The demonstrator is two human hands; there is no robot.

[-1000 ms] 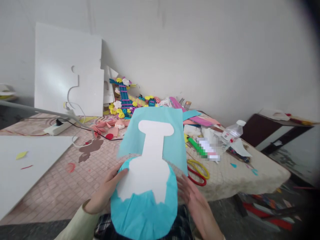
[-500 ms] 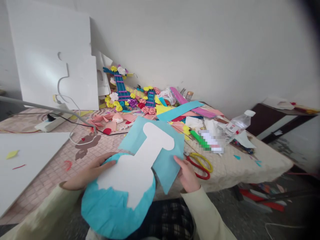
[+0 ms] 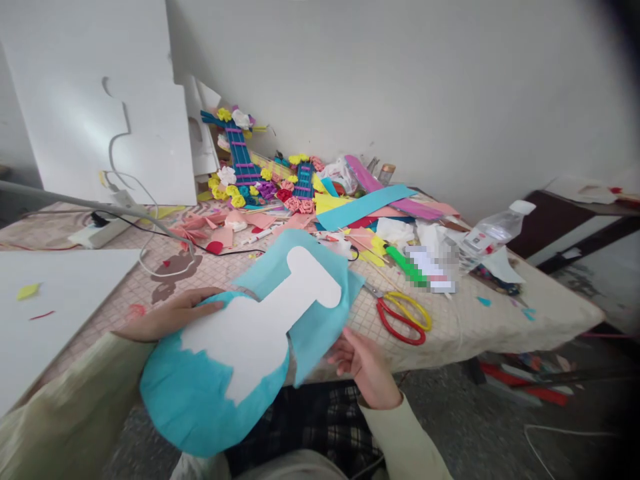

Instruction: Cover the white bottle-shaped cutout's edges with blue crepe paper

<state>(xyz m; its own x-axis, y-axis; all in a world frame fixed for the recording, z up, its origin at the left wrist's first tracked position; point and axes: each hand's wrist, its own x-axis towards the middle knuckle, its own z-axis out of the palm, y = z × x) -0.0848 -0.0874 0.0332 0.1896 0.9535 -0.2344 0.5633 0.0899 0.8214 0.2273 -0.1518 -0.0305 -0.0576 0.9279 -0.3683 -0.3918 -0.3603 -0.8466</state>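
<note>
A white guitar-shaped board point(image 3: 263, 320) is tilted over the table's front edge. Light blue crepe paper point(image 3: 200, 407) covers the rim of its rounded lower body. My left hand point(image 3: 175, 313) grips the body's left side, fingers on top and the rest of the hand partly hidden. Beneath the board's neck lies a light blue crepe sheet point(image 3: 320, 327), its right part bent and hanging down. My right hand point(image 3: 367, 367) is beside that sheet's lower right edge, fingers loosely curled and apart, with the thumb tip close to the paper. Scissors point(image 3: 403, 317) with red and yellow handles rest right of the sheet.
Paper-flower guitars point(image 3: 240, 157) stand at the back among paper scraps and strips point(image 3: 365, 207). A plastic bottle point(image 3: 495, 233) leans at the right. White boards point(image 3: 75, 113) lean on the wall. At left are a power strip point(image 3: 103, 230), cables and a flat white board point(image 3: 65, 333).
My right hand has come off the blue sheet's right edge and its fingers have loosened. The sheet's right side has bent inward. The board has shifted slightly left, and the view has moved.
</note>
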